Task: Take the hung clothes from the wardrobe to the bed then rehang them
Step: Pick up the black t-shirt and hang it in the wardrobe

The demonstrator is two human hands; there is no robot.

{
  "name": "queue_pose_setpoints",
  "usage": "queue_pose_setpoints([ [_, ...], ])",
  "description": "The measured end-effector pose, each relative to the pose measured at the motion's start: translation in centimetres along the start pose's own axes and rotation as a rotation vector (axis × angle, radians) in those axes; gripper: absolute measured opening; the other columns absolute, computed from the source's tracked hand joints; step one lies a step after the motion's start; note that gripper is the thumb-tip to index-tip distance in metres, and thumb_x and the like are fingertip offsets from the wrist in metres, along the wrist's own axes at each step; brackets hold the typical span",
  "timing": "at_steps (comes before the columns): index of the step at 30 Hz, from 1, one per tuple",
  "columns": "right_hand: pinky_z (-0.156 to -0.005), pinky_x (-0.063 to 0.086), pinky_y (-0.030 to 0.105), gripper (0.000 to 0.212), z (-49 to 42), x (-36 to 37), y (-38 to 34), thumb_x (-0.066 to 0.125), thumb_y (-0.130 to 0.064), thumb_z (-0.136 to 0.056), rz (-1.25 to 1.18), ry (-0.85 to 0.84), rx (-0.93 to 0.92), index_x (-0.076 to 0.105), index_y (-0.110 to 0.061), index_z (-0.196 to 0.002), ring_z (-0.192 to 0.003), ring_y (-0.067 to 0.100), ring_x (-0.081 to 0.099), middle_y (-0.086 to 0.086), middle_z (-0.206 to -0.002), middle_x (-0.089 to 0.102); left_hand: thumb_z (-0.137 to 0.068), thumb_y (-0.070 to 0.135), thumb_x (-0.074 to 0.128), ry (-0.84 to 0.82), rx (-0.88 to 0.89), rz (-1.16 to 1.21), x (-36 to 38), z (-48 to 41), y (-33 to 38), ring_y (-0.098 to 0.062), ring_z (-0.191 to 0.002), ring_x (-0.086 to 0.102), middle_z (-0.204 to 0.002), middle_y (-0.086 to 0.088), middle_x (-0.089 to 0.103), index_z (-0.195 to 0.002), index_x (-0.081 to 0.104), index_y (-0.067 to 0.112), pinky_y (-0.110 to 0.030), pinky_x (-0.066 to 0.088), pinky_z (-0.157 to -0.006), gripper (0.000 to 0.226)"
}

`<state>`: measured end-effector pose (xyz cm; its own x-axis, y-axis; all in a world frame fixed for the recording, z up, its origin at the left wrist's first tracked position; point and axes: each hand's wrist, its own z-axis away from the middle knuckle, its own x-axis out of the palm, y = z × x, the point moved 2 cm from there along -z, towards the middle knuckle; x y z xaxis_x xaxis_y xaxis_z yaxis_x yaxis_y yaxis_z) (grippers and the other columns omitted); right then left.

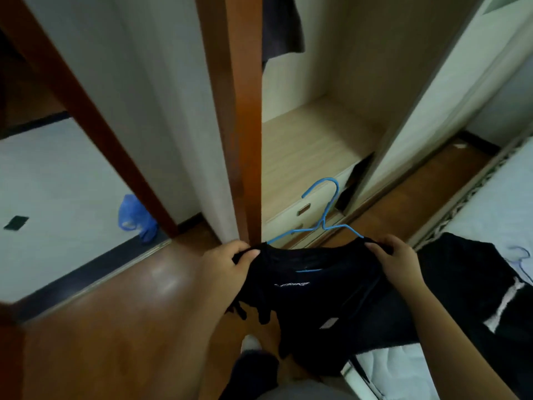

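Fingers: left hand (227, 264) and right hand (395, 261) each pinch a shoulder of the black garment (311, 287), apparently to seat it on the blue hanger (324, 223). Garment hangs before the open wardrobe (311, 145); more dark clothes (467, 287) lie on the bed (501, 197).

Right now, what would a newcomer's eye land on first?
The black garment on a blue hanger, gripped at either side by the left hand and right hand, low in the centre. Behind it stands the open wardrobe; more dark clothes lie on the bed at right.
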<state>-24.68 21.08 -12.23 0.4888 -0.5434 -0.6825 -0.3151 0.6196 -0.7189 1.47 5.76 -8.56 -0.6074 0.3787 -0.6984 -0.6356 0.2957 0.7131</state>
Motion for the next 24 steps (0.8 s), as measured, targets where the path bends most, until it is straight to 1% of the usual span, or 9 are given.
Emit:
queue_pose_setpoints([
  [2, -0.066, 0.033, 0.027, 0.013, -1.4, -0.6, -0.4, 0.063, -0.019, -0.084, 0.010, 0.059, 0.026, 0.055, -0.012, -0.077, -0.077, 0.022, 0.051, 0.009, -0.079, 0.057, -0.085, 0.030, 0.058, -0.025, 0.080, -0.013, 0.2, -3.3, 1.1, -0.010, -0.080, 0.058, -0.083, 0.007, 0.068, -0.087, 0.068, 0.020, -0.019, 0.039, -0.065, 0.014],
  [6, -0.069, 0.036, 0.027, 0.015, -3.0, -2.0, -0.1, 0.066, -0.016, -0.082, 0.032, 0.170, 0.071, 0.065, -0.001, -0.083, -0.077, 0.022, 0.054, 0.012, -0.078, 0.060, -0.085, 0.028, 0.059, -0.071, 0.221, -0.014, 0.9, -7.9, 3.2, -0.010, -0.079, 0.058, -0.080, 0.006, 0.067, -0.086, 0.068, 0.016, -0.019, 0.040, -0.064, 0.015],
  [9, -0.070, 0.038, 0.026, 0.014, -3.5, -3.2, 0.6, 0.067, -0.014, -0.081, 0.020, 0.236, 0.096, 0.067, 0.000, -0.086, -0.079, 0.022, 0.057, 0.010, -0.080, 0.063, -0.086, 0.028, 0.060, -0.126, 0.310, -0.006, 2.1, -10.0, 4.6, -0.013, -0.074, 0.060, -0.073, 0.005, 0.065, -0.082, 0.067, 0.014, -0.023, 0.044, -0.063, 0.017],
  [11, -0.065, 0.039, 0.016, 0.012, -3.9, -4.1, 1.1, 0.067, -0.013, -0.080, 0.014, 0.291, 0.110, 0.067, -0.001, -0.085, -0.081, 0.021, 0.057, 0.010, -0.080, 0.063, -0.086, 0.030, 0.059, -0.145, 0.352, -0.009, 3.2, -11.0, 5.6, -0.014, -0.073, 0.061, -0.075, 0.003, 0.067, -0.083, 0.067, 0.014, -0.030, 0.047, -0.065, 0.018],
  [13, -0.060, 0.038, 0.008, 0.009, -4.5, -5.2, 1.4, 0.068, -0.012, -0.080, 0.015, 0.350, 0.117, 0.067, -0.003, -0.082, -0.080, 0.022, 0.058, 0.011, -0.078, 0.062, -0.086, 0.030, 0.059, -0.151, 0.372, 0.014, 4.4, -11.9, 6.6, -0.013, -0.074, 0.059, -0.078, 0.002, 0.068, -0.085, 0.067, 0.013, -0.028, 0.046, -0.067, 0.019],
  [17, -0.064, 0.030, 0.017, 0.010, -7.0, -6.9, 1.2, 0.067, -0.015, -0.080, 0.072, 0.434, 0.076, 0.066, -0.005, -0.080, -0.082, 0.024, 0.059, 0.015, -0.084, 0.066, -0.081, 0.034, 0.059, -0.084, 0.389, 0.107, 6.2, -14.2, 8.7, -0.018, -0.071, 0.060, -0.076, -0.003, 0.070, -0.079, 0.068, 0.010, -0.026, 0.043, -0.064, 0.026],
  [19, -0.071, 0.033, 0.022, 0.014, -9.1, -7.7, 0.6, 0.066, -0.017, -0.081, 0.101, 0.470, 0.043, 0.066, -0.002, -0.083, -0.087, 0.027, 0.060, 0.016, -0.088, 0.067, -0.077, 0.034, 0.056, -0.018, 0.412, 0.131, 6.9, -15.8, 9.7, -0.017, -0.063, 0.058, -0.069, -0.004, 0.069, -0.074, 0.068, 0.009, -0.024, 0.039, -0.059, 0.028],
  [22, -0.069, 0.034, 0.026, 0.017, -13.2, -9.2, -0.6, 0.065, -0.018, -0.082, 0.139, 0.507, -0.013, 0.065, -0.001, -0.084, -0.087, 0.030, 0.059, 0.018, -0.088, 0.066, -0.079, 0.028, 0.063, 0.066, 0.420, 0.144, 7.9, -18.6, 11.8, -0.015, -0.057, 0.054, -0.064, -0.002, 0.067, -0.071, 0.067, 0.009, -0.018, 0.034, -0.051, 0.021],
  [24, -0.069, 0.038, 0.029, 0.018, -16.8, -10.4, -1.4, 0.066, -0.020, -0.081, 0.184, 0.518, -0.075, 0.066, -0.003, -0.083, -0.085, 0.031, 0.059, 0.017, -0.086, 0.065, -0.080, 0.020, 0.067, 0.136, 0.402, 0.159, 8.8, -21.3, 13.4, -0.013, -0.057, 0.052, -0.063, 0.001, 0.065, -0.072, 0.068, 0.009, -0.014, 0.032, -0.051, 0.014],
])
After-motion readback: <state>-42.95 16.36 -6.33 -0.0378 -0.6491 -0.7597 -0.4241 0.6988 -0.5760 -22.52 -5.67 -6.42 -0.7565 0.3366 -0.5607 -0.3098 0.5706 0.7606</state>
